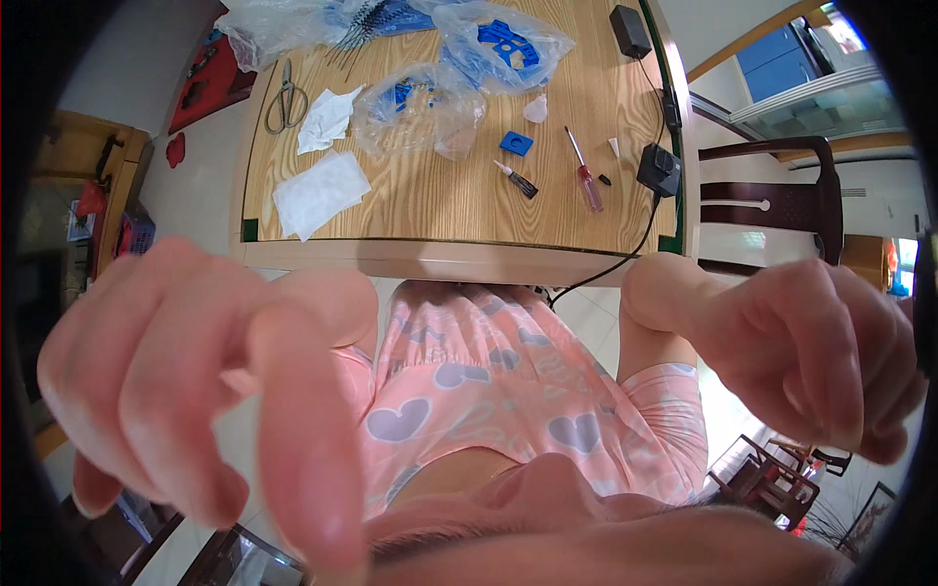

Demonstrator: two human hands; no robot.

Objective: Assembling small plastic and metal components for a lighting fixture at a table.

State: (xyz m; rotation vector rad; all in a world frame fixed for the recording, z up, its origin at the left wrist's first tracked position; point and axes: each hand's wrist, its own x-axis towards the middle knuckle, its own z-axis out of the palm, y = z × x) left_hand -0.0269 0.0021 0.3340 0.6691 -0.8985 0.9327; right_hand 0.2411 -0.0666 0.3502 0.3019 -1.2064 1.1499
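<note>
My left hand [166, 381] is raised close to the camera, large and slightly blurred. Its fingers bend downward with the thumb apart from them, and nothing shows in it. On the other side my right hand [831, 352] is lifted too, farther from the camera. Its fingers curl in close together, with no object visible in them. Neither hand touches the table [391, 215] in front of me. On it lie a screwdriver [584, 174] with a clear red handle, a small dark glue tube [516, 180], a flat blue plastic piece [516, 144] and scissors [286, 103].
Clear plastic bags [415, 117] with blue parts spread over the table's far half, beside black cable ties [363, 34]. White wipes [320, 193] lie at the left. A black box-shaped device [660, 169] trails a cable over the front edge. A dark chair [772, 195] stands at the right.
</note>
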